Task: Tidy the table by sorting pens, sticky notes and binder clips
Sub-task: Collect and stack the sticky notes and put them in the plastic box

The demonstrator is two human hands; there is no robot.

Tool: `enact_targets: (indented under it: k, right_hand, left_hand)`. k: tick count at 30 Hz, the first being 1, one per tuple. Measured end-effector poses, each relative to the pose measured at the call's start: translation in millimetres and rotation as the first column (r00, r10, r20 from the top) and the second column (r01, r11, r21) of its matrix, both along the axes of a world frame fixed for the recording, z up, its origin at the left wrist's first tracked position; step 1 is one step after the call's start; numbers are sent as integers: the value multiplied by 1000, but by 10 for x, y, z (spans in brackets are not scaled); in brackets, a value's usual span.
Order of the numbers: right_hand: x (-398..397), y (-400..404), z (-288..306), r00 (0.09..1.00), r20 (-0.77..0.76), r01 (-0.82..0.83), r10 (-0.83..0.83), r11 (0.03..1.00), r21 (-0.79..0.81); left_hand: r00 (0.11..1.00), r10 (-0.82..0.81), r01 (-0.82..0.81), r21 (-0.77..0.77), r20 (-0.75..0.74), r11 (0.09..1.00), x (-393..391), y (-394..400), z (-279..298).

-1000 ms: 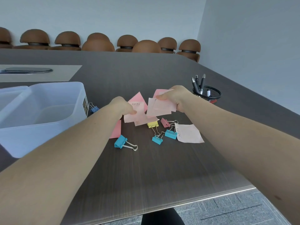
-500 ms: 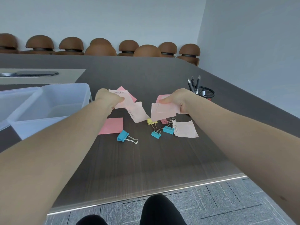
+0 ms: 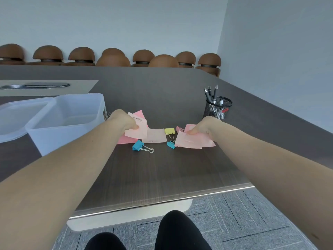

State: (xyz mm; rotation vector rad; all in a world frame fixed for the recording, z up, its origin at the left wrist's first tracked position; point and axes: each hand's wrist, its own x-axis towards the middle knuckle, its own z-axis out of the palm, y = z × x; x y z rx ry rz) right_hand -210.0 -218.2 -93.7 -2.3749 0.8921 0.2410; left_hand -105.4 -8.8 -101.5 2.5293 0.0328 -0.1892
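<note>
My left hand (image 3: 124,120) pinches a small stack of pale pink sticky notes (image 3: 137,130) just above the table. My right hand (image 3: 205,126) grips another bunch of pink sticky notes (image 3: 192,140) low over the table. Between them a pale pink note (image 3: 156,135) lies flat, and a brighter pink note (image 3: 126,139) lies under my left hand. A yellow binder clip (image 3: 170,131), a blue binder clip (image 3: 138,146) and a second blue clip (image 3: 170,144), partly hidden by the right-hand notes, lie on the table. A black mesh cup (image 3: 219,108) holds the pens (image 3: 211,92).
A translucent plastic box (image 3: 75,105) stands at the left, its lid (image 3: 16,114) lying beside it. The dark table's near edge (image 3: 162,199) is close to my knees. Brown chairs (image 3: 111,57) line the far side. A grey inset panel (image 3: 46,87) lies at far left.
Both hands have come down toward the table with their notes, and the right hand's notes now cover the loose note at the right. The view has tilted downward.
</note>
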Motion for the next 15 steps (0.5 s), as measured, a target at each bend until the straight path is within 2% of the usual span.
enact_targets:
  k: [5, 8, 11, 15]
  right_hand:
    - [-46, -17, -31, 999, -4, -40, 40, 982, -184]
    - [-51, -22, 7, 995, -33, -100, 94, 957, -274]
    - [-16, -47, -6, 988, -103, -142, 115, 941, -308]
    - [25, -57, -43, 985, -130, -150, 114, 938, -313]
  left_hand:
    - [998, -59, 57, 99, 14, 993, -48, 60, -21]
    - [992, -121, 125, 166, -33, 978, -49, 73, -36]
    - [989, -148, 151, 257, -32, 955, -106, 67, -39]
    - [990, -119, 134, 221, -81, 966, -128, 37, -42]
